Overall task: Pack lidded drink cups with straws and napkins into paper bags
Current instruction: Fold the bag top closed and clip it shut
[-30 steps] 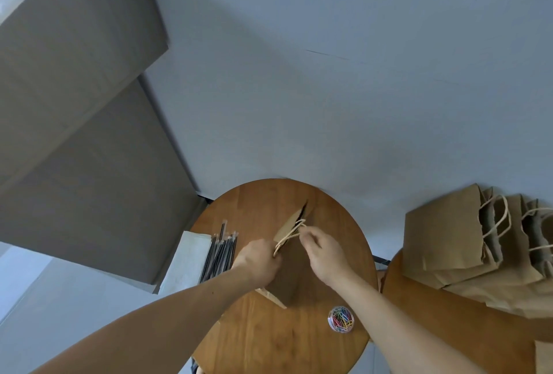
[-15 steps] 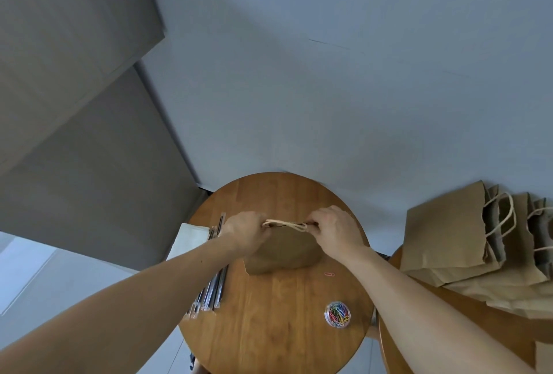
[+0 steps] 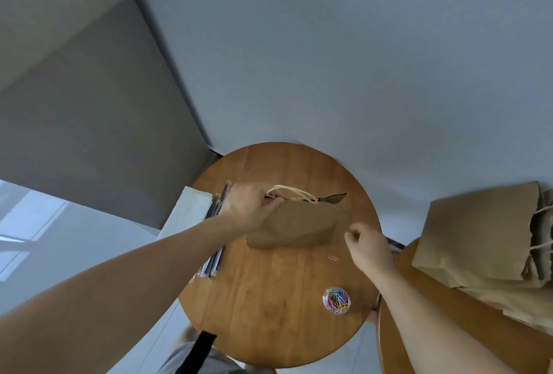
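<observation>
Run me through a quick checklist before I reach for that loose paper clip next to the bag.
1. Left hand gripping the paper bag at its top edge: ok.
2. Bag mouth closed: not ok, a dark gap shows at its right end.
3. Loose paper clip lying uncovered on the table, just below the bag: ok.
4. Right hand empty: cannot tell, its fingers are curled.
5. Cup, straw and napkin inside the bag: cannot tell, the contents are hidden.
6. Tub of spare clips upright on the table: ok.
</observation>
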`<state>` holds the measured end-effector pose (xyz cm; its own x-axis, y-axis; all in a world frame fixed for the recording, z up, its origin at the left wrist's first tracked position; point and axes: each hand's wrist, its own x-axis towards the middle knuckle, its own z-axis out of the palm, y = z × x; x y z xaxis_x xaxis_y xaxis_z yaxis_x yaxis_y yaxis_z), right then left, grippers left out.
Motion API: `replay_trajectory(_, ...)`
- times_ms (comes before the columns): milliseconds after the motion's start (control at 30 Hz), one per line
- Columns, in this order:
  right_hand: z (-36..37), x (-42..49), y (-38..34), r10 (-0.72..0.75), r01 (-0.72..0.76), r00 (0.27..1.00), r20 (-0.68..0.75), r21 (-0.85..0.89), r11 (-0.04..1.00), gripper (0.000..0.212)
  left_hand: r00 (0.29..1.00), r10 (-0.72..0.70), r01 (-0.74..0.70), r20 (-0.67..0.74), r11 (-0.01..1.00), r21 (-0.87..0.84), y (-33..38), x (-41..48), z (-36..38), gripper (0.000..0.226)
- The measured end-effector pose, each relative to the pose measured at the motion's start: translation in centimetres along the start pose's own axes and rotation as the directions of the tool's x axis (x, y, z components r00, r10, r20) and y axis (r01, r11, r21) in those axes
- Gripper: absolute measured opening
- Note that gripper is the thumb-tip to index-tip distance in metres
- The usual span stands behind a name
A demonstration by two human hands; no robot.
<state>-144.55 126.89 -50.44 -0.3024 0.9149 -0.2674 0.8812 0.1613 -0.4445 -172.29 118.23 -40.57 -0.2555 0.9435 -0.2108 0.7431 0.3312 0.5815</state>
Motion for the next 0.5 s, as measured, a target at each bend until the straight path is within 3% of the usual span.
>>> replay_trajectory(100, 3.9, -0.2, 2.2, 0.051, -0.006, 0.952, 0.303, -0.148, 0.989, 0.029, 0.998, 0.04, -0.04, -0.037, 0.999, 0.009, 0.1, 0.3, 0.4, 0.022)
replay_trajectory(333, 8.0, 0.6, 3.9, 0.023, 0.101, 0.939, 0.342, -0.341, 0.935, 0.029, 0.992, 0.053, -0.063, -0.112, 0.994, -0.086, -0.4, -0.1, 1.4, 0.02)
replay_trajectory(500, 8.7, 0.8, 4.7, -0.013, 0.147, 0.939, 0.345, -0.366, 0.919, 0.019, 0.983, 0.079, -0.098, -0.165, 0.989, -0.112, -0.8, -0.5, 1.7, 0.016)
